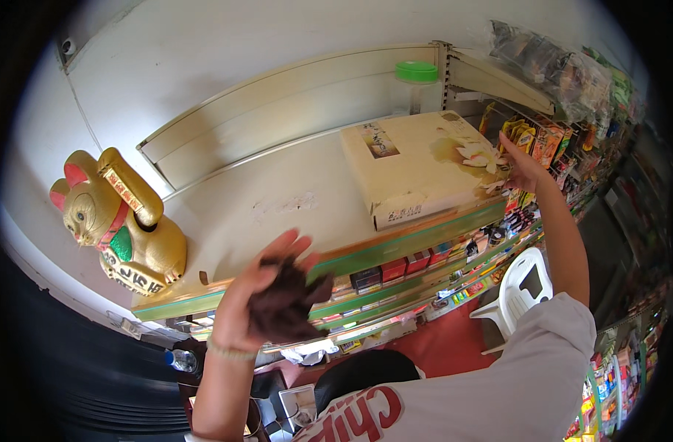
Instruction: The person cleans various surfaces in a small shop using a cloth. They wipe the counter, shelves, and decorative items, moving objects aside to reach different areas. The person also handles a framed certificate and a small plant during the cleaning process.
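A crumpled dark brown cloth [289, 301] is in my left hand [240, 301], which is raised in front of the shelf's front edge with the fingers partly spread. At the right end of a flat cream cardboard box [408, 160], my right hand [524, 166] has its fingers extended. Whether that hand presses on the box is hard to tell. The box bears a lotus print and writing, and lies flat on the right part of the top shelf board [292, 204]. Worn, scuffed marks show on the board left of the box.
A golden beckoning cat figure [132, 226] stands at the shelf's left end. Behind the box is a clear jar with a green lid [416, 72]. Hanging snack packets [552, 143] fill the rack at right. A white plastic chair [521, 293] stands below, near small boxes [394, 271] on lower shelves.
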